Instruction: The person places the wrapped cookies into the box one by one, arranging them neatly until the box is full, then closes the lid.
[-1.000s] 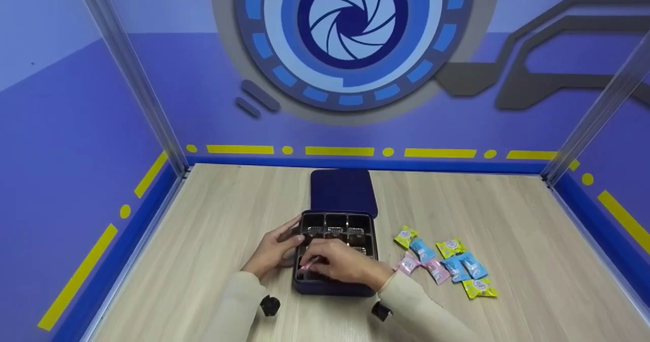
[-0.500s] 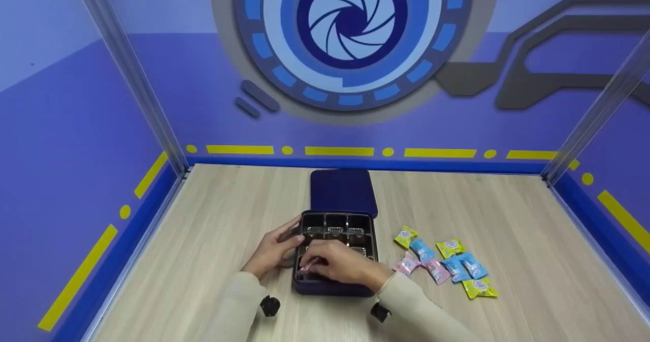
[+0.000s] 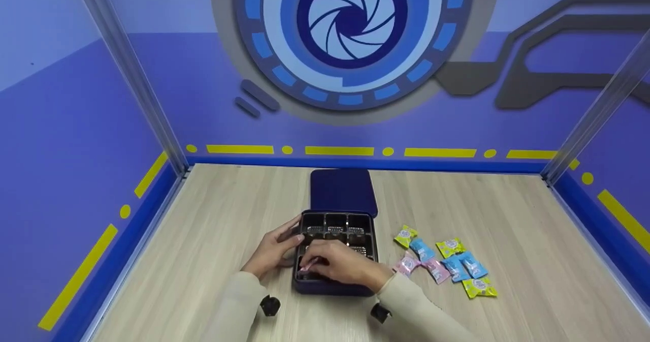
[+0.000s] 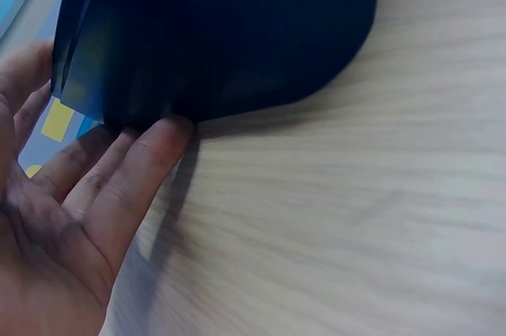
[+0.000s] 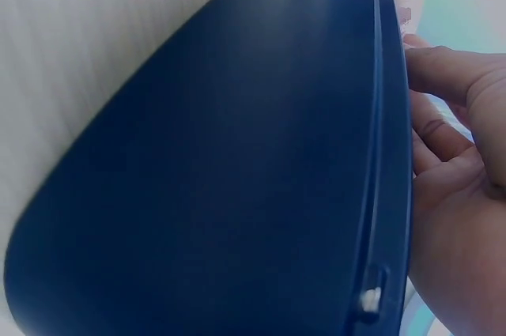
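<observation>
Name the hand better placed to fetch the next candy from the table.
Likely the right hand: nearer the loose candies, though it should first release its pink candy. The left hand touches the left side of the box.

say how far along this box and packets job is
Done: the lid lies open behind the box. In hand: the right hand holds a pink packet in the box while the left hand touches the box's side. Apparently left: eight wrapped packets lie right of the box, and its three far compartments look empty.
</observation>
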A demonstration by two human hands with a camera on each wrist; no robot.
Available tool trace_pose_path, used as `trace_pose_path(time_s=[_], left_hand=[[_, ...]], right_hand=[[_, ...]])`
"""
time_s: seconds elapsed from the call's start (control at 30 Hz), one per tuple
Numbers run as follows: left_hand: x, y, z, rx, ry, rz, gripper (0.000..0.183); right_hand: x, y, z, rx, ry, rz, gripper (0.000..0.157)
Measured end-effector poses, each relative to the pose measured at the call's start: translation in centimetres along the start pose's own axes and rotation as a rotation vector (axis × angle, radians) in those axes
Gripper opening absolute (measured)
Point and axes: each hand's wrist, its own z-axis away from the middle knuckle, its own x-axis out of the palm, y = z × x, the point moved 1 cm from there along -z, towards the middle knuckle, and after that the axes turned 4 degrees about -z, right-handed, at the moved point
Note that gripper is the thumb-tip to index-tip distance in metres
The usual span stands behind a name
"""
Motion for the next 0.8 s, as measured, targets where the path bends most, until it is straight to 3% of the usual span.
trace_pose_path(time_s=[0.43,0.8], left_hand=[[-0.11,-0.12,-0.03,0.017,-0.018,0.034,0.064],[-0.17,-0.45,-0.25,0.005,-0.012,0.034,0.065]], right_hand=[[0.22,0.01,0.08,-0.027,0.024,0.021,0.015],[0.11,-0.21,0.18,-0.067,0.079,-0.041,0.018]])
